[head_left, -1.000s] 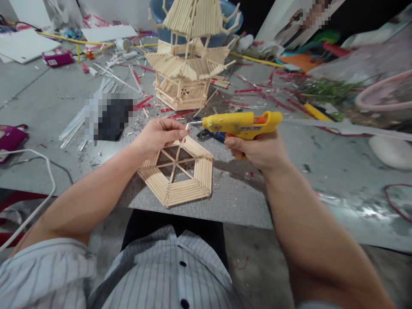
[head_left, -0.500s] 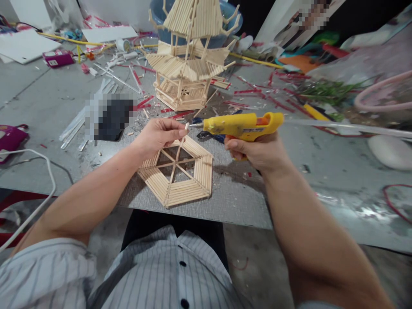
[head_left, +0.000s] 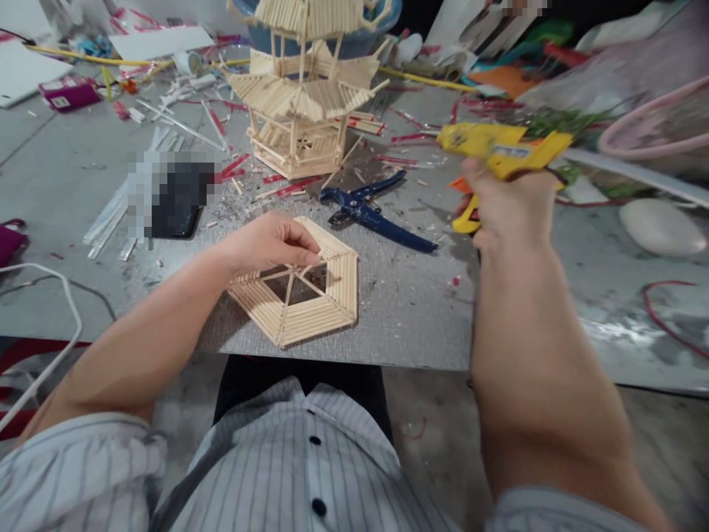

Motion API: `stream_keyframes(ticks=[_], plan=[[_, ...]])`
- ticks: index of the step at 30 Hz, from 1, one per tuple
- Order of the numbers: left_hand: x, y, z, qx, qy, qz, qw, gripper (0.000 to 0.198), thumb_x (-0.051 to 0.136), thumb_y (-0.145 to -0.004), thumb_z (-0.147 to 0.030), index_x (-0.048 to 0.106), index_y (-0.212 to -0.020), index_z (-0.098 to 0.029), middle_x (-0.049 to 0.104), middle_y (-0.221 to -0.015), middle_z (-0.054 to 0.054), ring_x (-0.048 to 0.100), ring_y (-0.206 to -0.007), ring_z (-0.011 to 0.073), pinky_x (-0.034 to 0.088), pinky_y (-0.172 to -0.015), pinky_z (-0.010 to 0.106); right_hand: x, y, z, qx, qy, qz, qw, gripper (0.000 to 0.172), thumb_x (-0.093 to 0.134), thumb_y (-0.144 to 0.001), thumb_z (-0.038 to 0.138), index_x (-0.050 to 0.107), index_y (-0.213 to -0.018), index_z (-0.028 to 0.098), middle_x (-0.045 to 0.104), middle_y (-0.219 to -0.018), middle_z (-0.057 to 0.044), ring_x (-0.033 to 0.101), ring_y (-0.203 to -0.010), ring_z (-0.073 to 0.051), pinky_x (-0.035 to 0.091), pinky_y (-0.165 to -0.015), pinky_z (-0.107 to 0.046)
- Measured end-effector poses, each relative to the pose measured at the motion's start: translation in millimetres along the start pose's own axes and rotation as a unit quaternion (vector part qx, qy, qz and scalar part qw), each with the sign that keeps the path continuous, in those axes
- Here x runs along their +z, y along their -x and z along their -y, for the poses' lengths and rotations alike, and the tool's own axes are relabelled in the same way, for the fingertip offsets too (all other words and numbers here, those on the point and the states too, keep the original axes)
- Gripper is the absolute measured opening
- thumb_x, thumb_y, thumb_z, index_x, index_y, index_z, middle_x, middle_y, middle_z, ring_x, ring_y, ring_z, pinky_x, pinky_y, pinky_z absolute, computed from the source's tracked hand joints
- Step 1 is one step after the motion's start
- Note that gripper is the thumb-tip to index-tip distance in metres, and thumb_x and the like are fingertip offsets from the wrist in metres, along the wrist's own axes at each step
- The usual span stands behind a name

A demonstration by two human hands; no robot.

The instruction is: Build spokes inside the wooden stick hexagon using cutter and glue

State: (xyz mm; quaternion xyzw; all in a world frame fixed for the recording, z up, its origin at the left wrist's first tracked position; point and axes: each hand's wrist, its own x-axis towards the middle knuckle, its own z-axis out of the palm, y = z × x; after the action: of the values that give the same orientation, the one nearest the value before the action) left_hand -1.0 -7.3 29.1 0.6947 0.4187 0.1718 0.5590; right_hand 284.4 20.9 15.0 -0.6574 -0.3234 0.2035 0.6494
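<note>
A hexagonal frame of wooden sticks [head_left: 315,326], with spokes meeting at its centre, lies flat near the table's front edge. Over its upper part is my left hand [head_left: 271,244], thumb and fingers pinched on a short wooden stick that they now mostly hide. My right hand [head_left: 512,203] grips a yellow glue gun [head_left: 507,144] by its handle, raised to the right of the frame with its nozzle pointing left. Between them lie blue-handled cutters [head_left: 377,214], touched by neither hand.
Behind the frame stands a tiered stick pagoda [head_left: 302,96], a blue tub [head_left: 382,22] behind it. A dark phone [head_left: 180,199] and clear glue sticks [head_left: 108,225] lie to the left. Red strips and stick scraps litter the table; a white mouse [head_left: 662,225] sits at right.
My right hand has carried the glue gun away to the right and up, uncovering the cutters. My left hand has lowered the short stick from the nozzle toward the hexagonal frame.
</note>
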Motion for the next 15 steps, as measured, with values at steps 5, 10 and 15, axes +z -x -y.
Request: stream_keyframes(ticks=[5, 10, 15], plan=[[-0.4, 1.0, -1.3, 0.002, -0.049, 0.022, 0.999, 0.006, 0.071, -0.067, -0.02, 0.075, -0.07, -0.016, 0.069, -0.061, -0.001, 0.058, -0.054, 0.0068, 0.042, -0.058, 0.018, -11.6, -16.7, -3.6, 0.078, 0.066, -0.024, 0.995, 0.015, 0.073, -0.072, 0.006, 0.059, -0.07, 0.013, 0.054, -0.058, 0.004, 0.043, -0.04, -0.008, 0.034, -0.042, -0.027], [0.3, 1.1, -4.0, -0.011, -0.088, 0.034, 0.995, 0.005, 0.072, -0.068, -0.021, 0.076, -0.069, -0.018, 0.069, -0.061, -0.001, 0.057, -0.055, 0.0069, 0.041, -0.059, 0.018, -22.5, -30.2, -14.0, 0.08, 0.116, -0.028, 0.99, 0.02, 0.072, -0.069, 0.0, 0.058, -0.072, 0.014, 0.054, -0.062, 0.004, 0.045, -0.046, -0.008, 0.039, -0.048, -0.03], [1.2, 0.1, -1.0, -0.02, -0.105, 0.032, 0.994, 0.005, 0.073, -0.067, -0.021, 0.077, -0.069, -0.018, 0.069, -0.062, -0.001, 0.055, -0.055, 0.0074, 0.039, -0.058, 0.019, -31.5, -41.6, -27.3, 0.083, 0.151, -0.042, 0.984, 0.023, 0.072, -0.066, -0.003, 0.066, -0.085, 0.009, 0.059, -0.07, 0.0, 0.046, -0.047, -0.008, 0.043, -0.051, -0.033]])
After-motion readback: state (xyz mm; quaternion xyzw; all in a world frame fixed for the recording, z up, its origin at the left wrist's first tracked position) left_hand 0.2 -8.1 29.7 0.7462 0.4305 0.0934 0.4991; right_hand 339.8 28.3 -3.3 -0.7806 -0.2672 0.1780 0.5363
